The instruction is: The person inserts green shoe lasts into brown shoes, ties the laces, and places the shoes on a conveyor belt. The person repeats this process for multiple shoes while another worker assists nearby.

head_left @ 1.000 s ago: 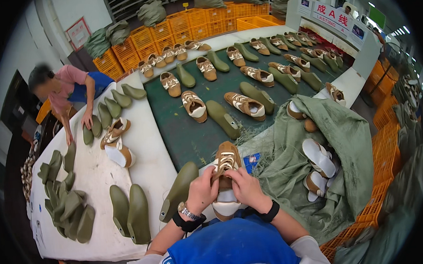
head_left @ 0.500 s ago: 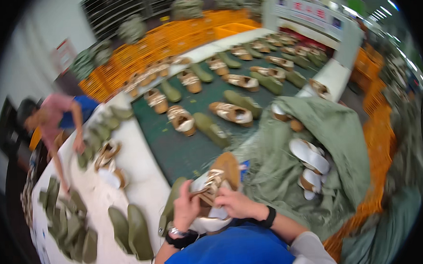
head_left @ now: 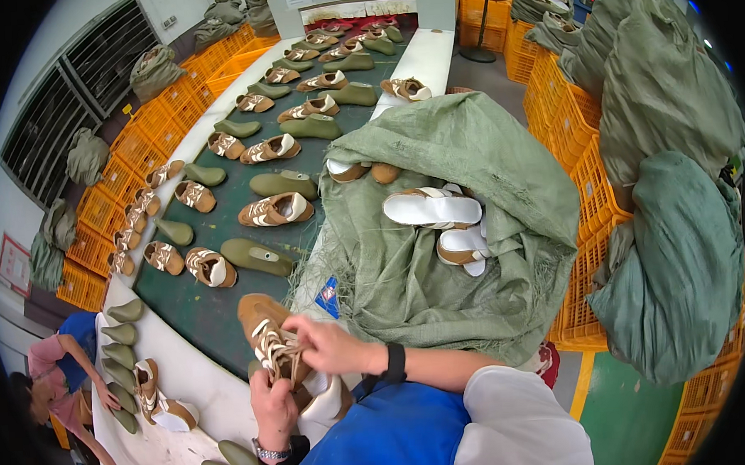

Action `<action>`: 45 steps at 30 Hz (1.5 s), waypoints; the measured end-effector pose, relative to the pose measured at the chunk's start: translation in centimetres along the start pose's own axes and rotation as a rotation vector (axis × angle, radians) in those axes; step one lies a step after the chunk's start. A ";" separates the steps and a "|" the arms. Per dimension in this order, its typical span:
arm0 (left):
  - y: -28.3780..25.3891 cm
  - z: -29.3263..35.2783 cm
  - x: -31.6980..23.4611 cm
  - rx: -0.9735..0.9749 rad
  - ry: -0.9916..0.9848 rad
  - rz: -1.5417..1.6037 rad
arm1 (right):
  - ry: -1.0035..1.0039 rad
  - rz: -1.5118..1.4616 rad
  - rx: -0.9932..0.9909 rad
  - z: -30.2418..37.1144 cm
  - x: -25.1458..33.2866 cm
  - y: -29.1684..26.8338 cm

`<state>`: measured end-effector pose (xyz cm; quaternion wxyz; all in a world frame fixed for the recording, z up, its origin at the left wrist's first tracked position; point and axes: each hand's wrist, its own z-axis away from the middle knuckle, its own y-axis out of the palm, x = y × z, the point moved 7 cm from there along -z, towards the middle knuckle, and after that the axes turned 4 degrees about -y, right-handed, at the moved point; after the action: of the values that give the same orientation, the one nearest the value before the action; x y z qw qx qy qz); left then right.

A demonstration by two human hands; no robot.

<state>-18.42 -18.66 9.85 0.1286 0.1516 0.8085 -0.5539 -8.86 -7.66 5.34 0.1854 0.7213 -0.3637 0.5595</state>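
A brown sneaker (head_left: 257, 314) with white stripes and laces is held in front of me, toe pointing away. My left hand (head_left: 274, 410) is closed on its near side by the ankle opening. With its fingers pinched together, my right hand (head_left: 332, 348) grips the brown-looking laces (head_left: 288, 358) above the tongue. A second shoe (head_left: 337, 400) with a white sole lies against my blue apron, under my hands; most of it is hidden. Beside them to the right, a green woven sack (head_left: 392, 302) holds several shoes with white soles (head_left: 430, 208).
A green conveyor belt (head_left: 176, 299) carries rows of brown shoes and green shoe lasts (head_left: 257, 256). On the white table (head_left: 115, 439) at left are more lasts and a pair of shoes (head_left: 165, 404); a co-worker (head_left: 63, 371) reaches over it. Orange crates (head_left: 563, 133) and sacks line the right.
My view has turned to the right, so the belt and sack appear further left. My right hand has moved up onto the laces, while the left still holds the shoe.
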 end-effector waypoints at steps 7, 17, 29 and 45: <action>-0.2 2.9 1.3 0.030 -0.204 -0.060 | 0.011 -0.107 0.281 0.3 -2.4 -3.1; 0.9 4.7 5.2 0.048 -0.423 -0.012 | 0.823 0.639 0.254 20.7 -20.7 -18.4; 4.8 -5.2 -4.8 0.331 0.166 0.083 | 0.667 0.511 0.270 19.3 -10.4 -10.1; 11.9 -18.0 -15.1 0.536 0.296 0.560 | 0.496 0.896 -0.319 16.3 -0.4 -23.0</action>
<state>-0.63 0.67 11.65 0.1127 0.4717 0.5730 -0.6606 18.89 -3.26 3.22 0.1162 0.3042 -0.6618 0.6753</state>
